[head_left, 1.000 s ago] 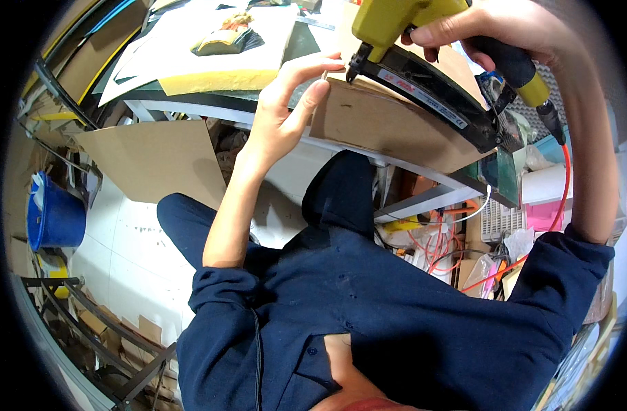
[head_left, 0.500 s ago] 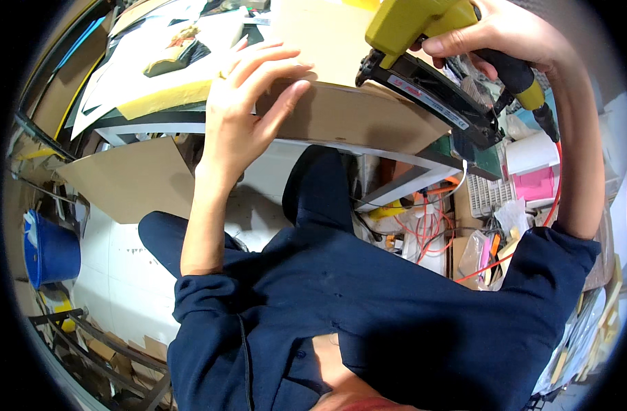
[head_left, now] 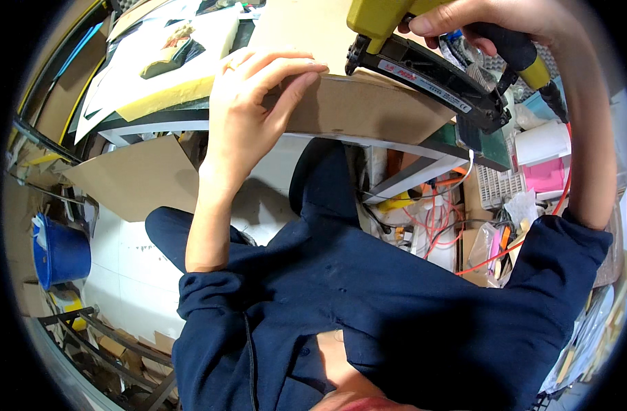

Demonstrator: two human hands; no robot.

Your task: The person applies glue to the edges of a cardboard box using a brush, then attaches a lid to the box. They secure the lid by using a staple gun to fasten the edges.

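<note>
Right hand (head_left: 488, 20) grasps yellow nail gun (head_left: 376, 20), long magazine (head_left: 433, 81) slanting far left to near right. Nose (head_left: 355, 56) near upper edge of brown board (head_left: 368, 108), just right of left hand (head_left: 245, 109) (fingers curled; cannot tell whether gripping).

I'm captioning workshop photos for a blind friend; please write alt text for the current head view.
A person's bare right hand holds a yellow and black nail-gun-like tool at the near edge of a flat brown board on a cluttered workbench. The left hand is by the same edge, and a round blue bucket stands at far left.
</note>
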